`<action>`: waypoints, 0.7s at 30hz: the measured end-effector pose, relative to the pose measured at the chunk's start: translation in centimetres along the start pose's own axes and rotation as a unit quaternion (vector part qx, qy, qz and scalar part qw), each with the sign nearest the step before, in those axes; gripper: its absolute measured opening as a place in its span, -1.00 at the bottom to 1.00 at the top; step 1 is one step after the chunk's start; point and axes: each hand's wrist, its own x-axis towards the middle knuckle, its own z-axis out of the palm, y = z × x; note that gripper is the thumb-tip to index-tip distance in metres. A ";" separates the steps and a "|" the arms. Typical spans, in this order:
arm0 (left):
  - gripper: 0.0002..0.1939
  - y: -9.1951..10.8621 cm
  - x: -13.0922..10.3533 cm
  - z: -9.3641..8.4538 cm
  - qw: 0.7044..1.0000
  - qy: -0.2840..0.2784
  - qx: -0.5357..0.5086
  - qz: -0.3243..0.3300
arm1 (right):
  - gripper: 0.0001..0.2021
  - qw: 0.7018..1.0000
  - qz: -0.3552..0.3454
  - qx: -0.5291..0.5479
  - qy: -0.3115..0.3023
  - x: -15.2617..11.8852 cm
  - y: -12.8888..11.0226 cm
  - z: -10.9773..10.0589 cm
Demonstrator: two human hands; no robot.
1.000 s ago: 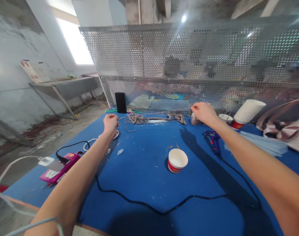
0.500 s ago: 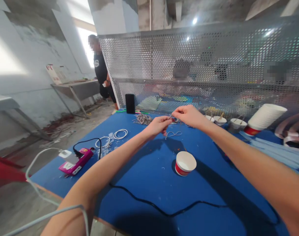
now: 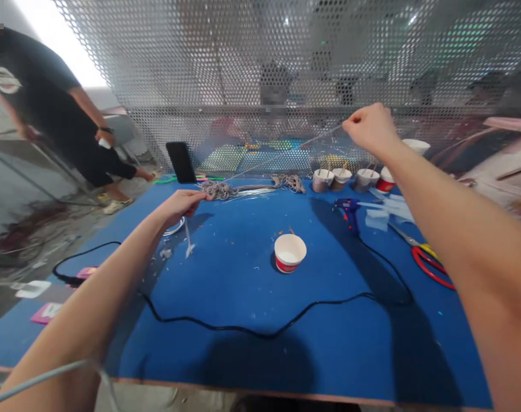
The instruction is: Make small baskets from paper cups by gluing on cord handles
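A thin grey string (image 3: 281,155) is stretched between my two hands, slanting up to the right. My left hand (image 3: 183,205) is closed on its lower end, just in front of a grey string bundle (image 3: 217,190); a loose tail hangs below that hand. Higher up on the right, my right hand (image 3: 369,127) pinches the other end, in front of the mesh panel. A red and white paper cup (image 3: 290,253) stands upright on the blue table (image 3: 226,269).
Cups with sticks (image 3: 323,179), a blue glue gun (image 3: 350,212) and red-yellow scissors (image 3: 427,260) lie right. A black cable (image 3: 260,333) crosses the front. A phone (image 3: 181,162) leans on the mesh panel (image 3: 226,86). A person (image 3: 50,97) stands at the left.
My hands have moved far apart, the right one up and to the right, pulling the string out straight. The view has turned right, and the person at the left appears closer.
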 end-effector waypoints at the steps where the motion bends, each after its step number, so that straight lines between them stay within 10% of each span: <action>1: -0.88 -0.2 0.1 -0.2 1.000 0.015 0.017 0.002 | -0.73 1.000 0.011 -0.002 0.011 0.1 0.1 -0.5; 10: -0.59 3.8 0.8 3.8 0.993 0.073 0.002 0.091 | -0.90 0.971 -0.112 0.135 -0.164 -3.4 -5.3 1.3; 16: -0.56 8.5 -2.0 9.1 0.938 -0.135 -0.279 0.157 | -0.90 0.798 -0.019 0.455 -0.395 -7.2 -11.0 3.6; 18: -0.90 8.6 -2.4 9.7 0.937 -0.156 -0.289 0.122 | -0.85 0.743 0.042 0.513 -0.429 -7.2 -11.3 3.4; 21: -0.85 7.4 -2.4 9.5 0.945 -0.141 -0.285 0.072 | -0.83 0.688 0.105 0.587 -0.414 -6.9 -10.6 2.8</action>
